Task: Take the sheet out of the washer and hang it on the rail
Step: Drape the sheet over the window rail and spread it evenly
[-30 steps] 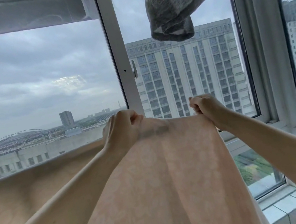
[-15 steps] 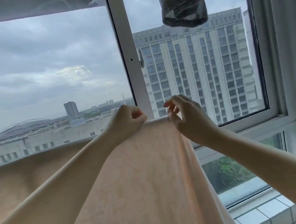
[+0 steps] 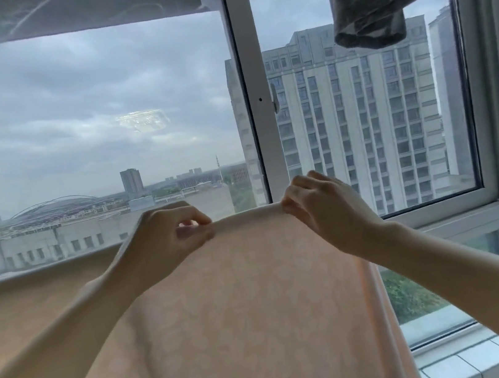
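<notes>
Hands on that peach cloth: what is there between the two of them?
Head view: only a short taut stretch of the top edge of the sheet runs from the left hand to the right hand; both pinch it.

A single wide-angle camera is riding on the person's head and is facing forward, roughly level, out through the window (image 3: 257, 106) at 12 o'clock. It is looking closely over the sheet (image 3: 245, 319), with the left hand (image 3: 167, 233) and the right hand (image 3: 329, 212) sitting just below centre and the arms coming in from 8 and 4 o'clock.
</notes>
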A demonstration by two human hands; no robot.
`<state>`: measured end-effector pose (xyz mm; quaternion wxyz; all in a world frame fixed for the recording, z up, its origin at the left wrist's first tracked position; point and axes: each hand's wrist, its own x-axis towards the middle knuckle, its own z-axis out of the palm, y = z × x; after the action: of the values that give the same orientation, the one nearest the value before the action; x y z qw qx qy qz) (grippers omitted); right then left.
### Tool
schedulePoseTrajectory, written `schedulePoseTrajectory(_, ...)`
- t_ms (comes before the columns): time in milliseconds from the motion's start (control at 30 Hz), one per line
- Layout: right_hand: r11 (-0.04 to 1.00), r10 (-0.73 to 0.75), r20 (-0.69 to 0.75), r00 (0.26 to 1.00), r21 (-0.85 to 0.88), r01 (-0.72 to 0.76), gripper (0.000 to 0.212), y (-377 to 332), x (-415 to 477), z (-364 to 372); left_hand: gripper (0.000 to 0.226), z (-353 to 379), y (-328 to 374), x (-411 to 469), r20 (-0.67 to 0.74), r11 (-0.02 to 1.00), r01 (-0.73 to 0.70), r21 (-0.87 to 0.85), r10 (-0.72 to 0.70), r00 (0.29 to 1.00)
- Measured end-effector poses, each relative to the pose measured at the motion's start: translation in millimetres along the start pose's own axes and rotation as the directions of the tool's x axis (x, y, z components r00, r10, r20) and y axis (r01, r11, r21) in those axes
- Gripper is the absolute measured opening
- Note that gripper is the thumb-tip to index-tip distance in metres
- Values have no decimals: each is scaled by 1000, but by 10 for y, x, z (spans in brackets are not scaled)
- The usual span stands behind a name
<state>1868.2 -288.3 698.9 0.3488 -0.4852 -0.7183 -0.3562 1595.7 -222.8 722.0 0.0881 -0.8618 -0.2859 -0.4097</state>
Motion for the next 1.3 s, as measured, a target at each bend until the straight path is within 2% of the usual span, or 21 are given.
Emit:
schedulePoseTrajectory(200,996,-14,42,999,-84,17,8,-65,118,14,5,-278,-305,-134,-25,994,93,-59,-95,995)
schedulePoseTrajectory(300,996,35,-5,999,-82,-35,8,-116,199,14,7,-298,-291,-89,-39,996,93,19,-92,995)
schedulePoseTrajectory(367,994,87,-73,994,-59,-91,12,-122,249,-42,6,-326,-256,-73,-138,995,73,62,-63,988)
schedulePoseTrajectory(467,992,118,-197,973,-31,-126,10,-155,244,-140,8,-363,-183,-125,-300,1000,6,-30,-15,954)
schedulePoseTrajectory(533,990,129,-239,962,-28,-139,9,-199,138,-176,7,-346,-117,-205,-270,997,-48,-60,30,962)
schedulePoseTrajectory(667,975,163,-139,977,-127,-181,14,-278,-237,-136,9,-264,-55,-407,-110,971,-197,137,213,971)
schedulePoseTrajectory(733,966,171,-75,982,-183,-183,16,-348,-315,-125,12,-304,-97,-441,-100,980,-170,100,180,979)
schedulePoseTrajectory(833,970,131,-47,990,-202,-138,15,-547,-216,-159,22,-431,-215,-488,-77,993,-87,-75,82,994)
schedulePoseTrajectory(900,986,64,-72,995,-150,-75,13,-730,-83,-175,25,-529,-333,-549,-60,994,-58,-91,53,997)
schedulePoseTrajectory(967,998,21,-37,999,-58,-23,11,-934,69,-139,23,-633,-484,-643,-64,999,-35,-32,33,997)
schedulePoseTrajectory(1100,995,-74,28,997,66,72,26,-1322,366,64,17,-876,-822,-908,-92,999,15,30,-12,996)
schedulePoseTrajectory(1167,986,-119,57,991,122,111,33,-1530,494,176,22,-1020,-963,-1056,-98,999,29,43,-25,995)
schedulePoseTrajectory(1300,976,-144,50,988,173,133,31,-1860,690,335,21,-1300,-1209,-1328,-136,994,69,83,-57,989)
